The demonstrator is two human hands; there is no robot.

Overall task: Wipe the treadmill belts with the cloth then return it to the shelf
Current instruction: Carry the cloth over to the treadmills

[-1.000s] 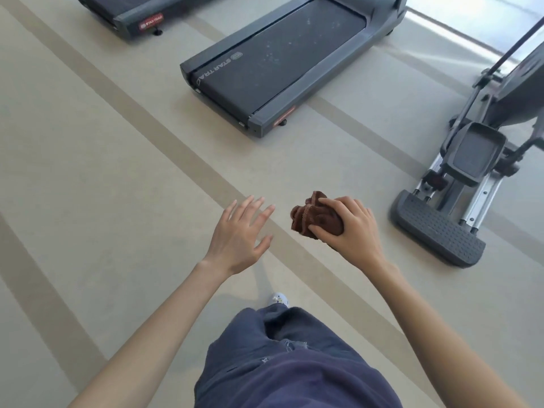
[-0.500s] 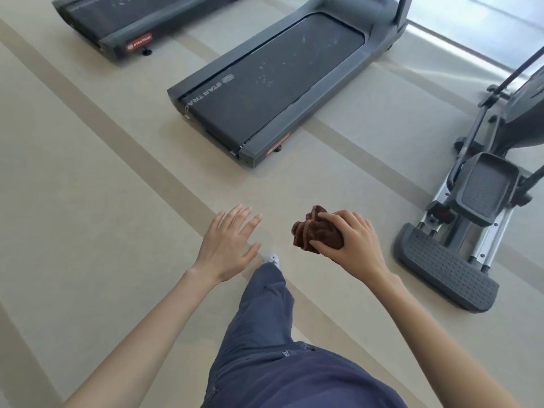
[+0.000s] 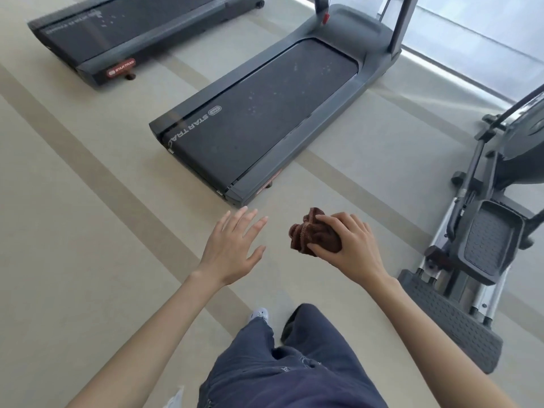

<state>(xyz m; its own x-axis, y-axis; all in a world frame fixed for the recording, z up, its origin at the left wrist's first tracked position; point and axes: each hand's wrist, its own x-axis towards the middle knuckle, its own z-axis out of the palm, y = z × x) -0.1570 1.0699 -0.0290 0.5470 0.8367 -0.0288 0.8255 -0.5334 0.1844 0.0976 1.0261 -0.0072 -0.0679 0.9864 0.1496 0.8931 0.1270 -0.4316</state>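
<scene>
Seemingly about to begin wiping, we stand just short of the nearer treadmill (image 3: 350,92), our right hand (image 3: 350,245) curled round the bunched brown cloth (image 3: 312,235) above the floor (image 3: 88,231), our left hand (image 3: 232,248) empty with its fingers spread. Next, we judge, comes a crouch to press the cloth onto its speckled belt (image 3: 259,113).

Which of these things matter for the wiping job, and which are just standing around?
For the job: brown cloth, gripped in the right hand; near treadmill; far treadmill.
Just standing about: elliptical trainer.
</scene>
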